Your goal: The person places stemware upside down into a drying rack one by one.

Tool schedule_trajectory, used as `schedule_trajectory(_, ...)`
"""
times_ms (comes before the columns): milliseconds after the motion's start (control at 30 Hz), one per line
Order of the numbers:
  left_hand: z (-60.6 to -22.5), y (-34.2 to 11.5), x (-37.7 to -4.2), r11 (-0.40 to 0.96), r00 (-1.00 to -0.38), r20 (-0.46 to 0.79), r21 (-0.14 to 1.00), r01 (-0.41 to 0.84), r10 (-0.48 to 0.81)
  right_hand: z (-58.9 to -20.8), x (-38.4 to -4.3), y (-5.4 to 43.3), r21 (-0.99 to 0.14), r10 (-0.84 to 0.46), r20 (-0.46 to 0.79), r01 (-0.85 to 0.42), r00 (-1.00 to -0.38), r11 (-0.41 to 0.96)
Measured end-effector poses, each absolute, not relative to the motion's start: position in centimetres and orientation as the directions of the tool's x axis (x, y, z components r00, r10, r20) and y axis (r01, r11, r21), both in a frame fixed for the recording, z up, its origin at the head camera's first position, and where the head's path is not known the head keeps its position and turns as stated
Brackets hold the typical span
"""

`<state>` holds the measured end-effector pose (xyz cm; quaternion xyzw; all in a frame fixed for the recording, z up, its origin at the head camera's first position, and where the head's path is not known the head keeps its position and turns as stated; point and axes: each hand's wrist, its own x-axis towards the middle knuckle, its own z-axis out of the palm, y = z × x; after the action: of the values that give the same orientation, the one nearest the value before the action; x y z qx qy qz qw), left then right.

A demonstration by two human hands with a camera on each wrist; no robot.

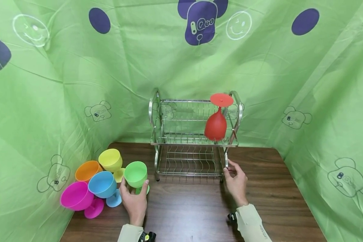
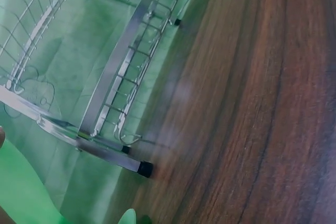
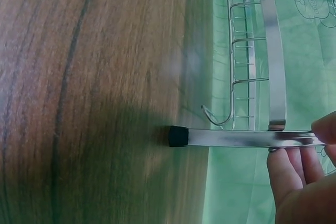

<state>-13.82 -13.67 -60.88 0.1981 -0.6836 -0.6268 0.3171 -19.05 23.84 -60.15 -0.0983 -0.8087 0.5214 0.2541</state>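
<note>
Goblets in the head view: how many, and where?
6: red goblet upside down on the rack's upper tier; green goblet in the left hand; yellow goblet, orange goblet, blue goblet and pink goblet clustered left on the table. None seems hidden.

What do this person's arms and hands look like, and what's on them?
The left hand and right hand are bare. Both arms wear pale cream fabric sleeves; the right one bears small grey lettering. Each wrist has a small black device; the left one shows a yellow-green spot.
</note>
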Motion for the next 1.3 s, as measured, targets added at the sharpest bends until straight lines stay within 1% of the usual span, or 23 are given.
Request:
schedule_trajectory(233, -60.6, -13.2, -13.4, 0.198, -0.705, 0.256, 0.966, 0.165, -0.662, -60.1, -19.1, 24.0, -0.89, 0.415, 0.292, -0.087, -0.862, 0.447)
schedule_trajectory(400, -59.6, -13.2, -12.8, 0.241, -0.713, 0.319, 0.947, 0.213, -0.624, -60.0, -19.1, 24.2, -0.885, 0.409, 0.276, -0.065, -0.869, 0.46)
schedule_trajectory(567, -58.5, -13.2, -12.0, 0.267, -0.74, 0.376, 0.925, 0.269, -0.558, -59.5, -18.7, 24.2, -0.904, 0.405, 0.22, -0.029, -0.887, 0.427)
schedule_trajectory(700, -58.1, -13.2, -11.4, 0.304, -0.762, 0.394, 0.914, 0.268, -0.513, -58.8, -18.4, 24.0, -0.912, 0.383, 0.179, -0.006, -0.906, 0.41)
schedule_trajectory(800, -57.8, -13.3, -11.1, 0.358, -0.776, 0.409, 0.899, 0.252, -0.48, -58.3, -18.0, 23.7, -0.902, 0.368, 0.186, -0.01, -0.911, 0.431)
schedule_trajectory(1000, -56.8, -13.1, -10.6, 0.461, -0.8, 0.457, 0.849, 0.26, -0.389, -56.9, -16.6, 23.1, -0.866, 0.336, 0.25, -0.054, -0.908, 0.497)
schedule_trajectory(1100, -56.0, -12.8, -10.4, 0.478, -0.822, 0.456, 0.837, 0.267, -0.341, -55.7, -15.8, 22.5, -0.874, 0.308, 0.24, -0.067, -0.921, 0.481)
schedule_trajectory(1300, -54.3, -12.1, -9.9, 0.474, -0.889, 0.397, 0.843, 0.255, -0.228, -53.2, -14.0, 21.3, -0.888, 0.24, 0.224, -0.096, -0.945, 0.45)
